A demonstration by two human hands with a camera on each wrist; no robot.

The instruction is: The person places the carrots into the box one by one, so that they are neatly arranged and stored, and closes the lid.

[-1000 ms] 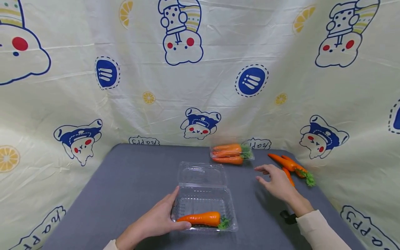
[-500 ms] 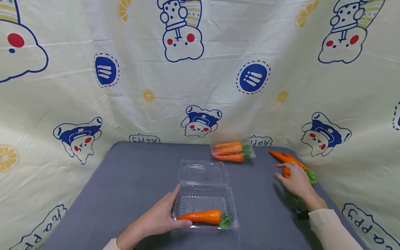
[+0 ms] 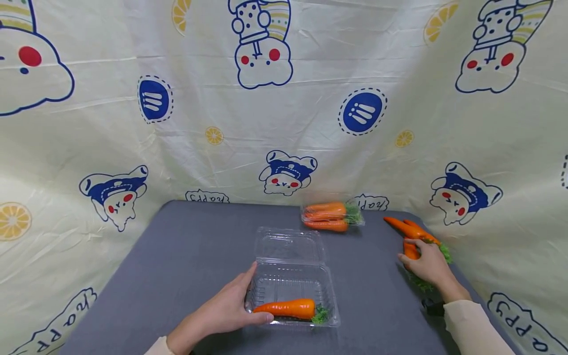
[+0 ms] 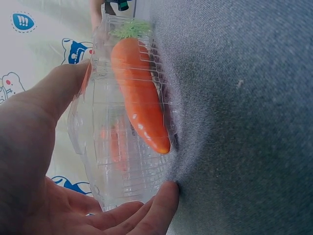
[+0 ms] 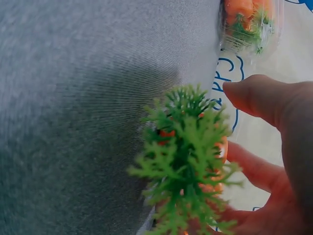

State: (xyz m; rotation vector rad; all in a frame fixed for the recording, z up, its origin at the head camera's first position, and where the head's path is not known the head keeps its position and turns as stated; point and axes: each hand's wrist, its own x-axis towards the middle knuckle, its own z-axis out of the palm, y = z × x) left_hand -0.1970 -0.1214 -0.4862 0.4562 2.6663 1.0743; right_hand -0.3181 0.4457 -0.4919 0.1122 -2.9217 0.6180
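- Pinching the near-left corner of the clear box (image 3: 332, 295) between thumb and fingers of the left hand (image 3: 224, 305); seeing one packed carrot (image 3: 288, 308) lying inside along the near wall, with the lid (image 3: 290, 245) folded back.
- Spreading thumb and fingers of the right hand (image 3: 429, 262) about the nearest loose carrot (image 3: 410, 250), on the right of the table (image 3: 199, 251); being unable to confirm contact.
- Possibly risking a roll or slip, from closing off-centre on a smooth surface.
- Possibly risking a knock to the paired carrots (image 3: 401, 227) just behind, from crowding fingers.
- Possibly risking a box shift, from leaning while reaching.
- Comparing with one second ago: reaching farther right, from over bare table to over the carrot; holding the box unmoved.
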